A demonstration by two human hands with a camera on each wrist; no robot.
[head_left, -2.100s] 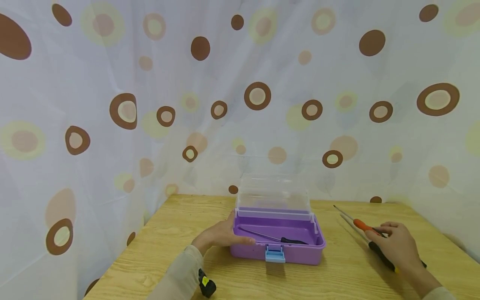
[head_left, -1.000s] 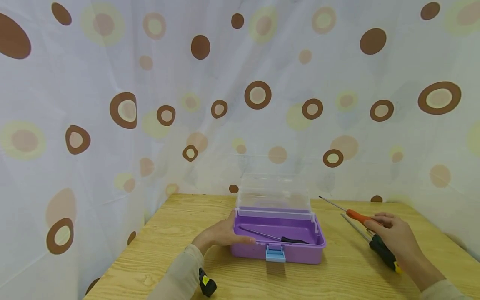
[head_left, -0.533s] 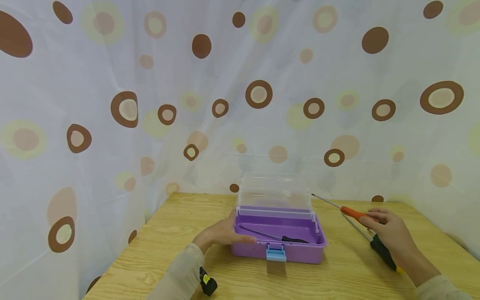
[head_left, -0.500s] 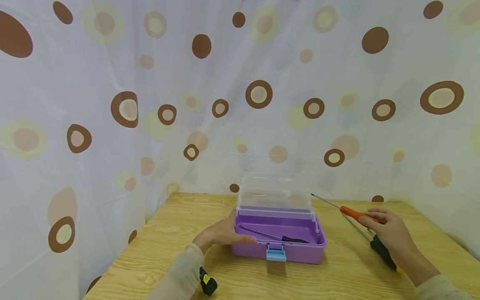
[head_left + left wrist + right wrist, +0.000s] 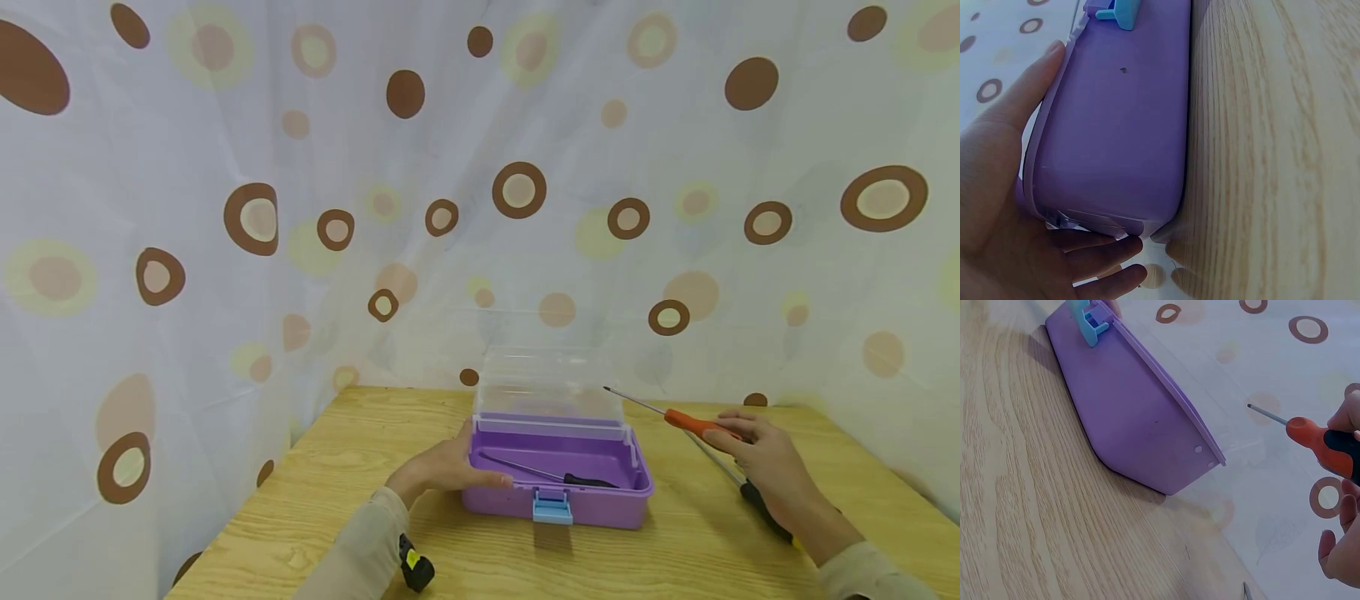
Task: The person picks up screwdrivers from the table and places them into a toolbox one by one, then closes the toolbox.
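Observation:
A purple toolbox (image 5: 592, 510) sits on the table, its clear lid (image 5: 551, 383) raised at the back. My left hand (image 5: 442, 467) holds the box's left end; in the left wrist view, the thumb (image 5: 1044, 72) lies along the front rim and the fingers reach around the end wall. My right hand (image 5: 776, 467) grips an orange-and-black screwdriver (image 5: 693, 423) by its handle, right of the box and above the table. Its shaft points left, toward the lid. A black-handled screwdriver (image 5: 588, 481) lies inside the box.
Below my right hand, another screwdriver with a black handle (image 5: 759, 504) and yellow end lies on the table, partly hidden. A black object with a yellow patch (image 5: 415, 567) lies beside my left sleeve. A light blue latch (image 5: 552, 507) hangs on the box front. A dotted curtain (image 5: 555, 250) stands behind.
My right hand has lifted the orange screwdriver and carried it leftward, its tip now nearer the lid. The left hand and the toolbox stay in place.

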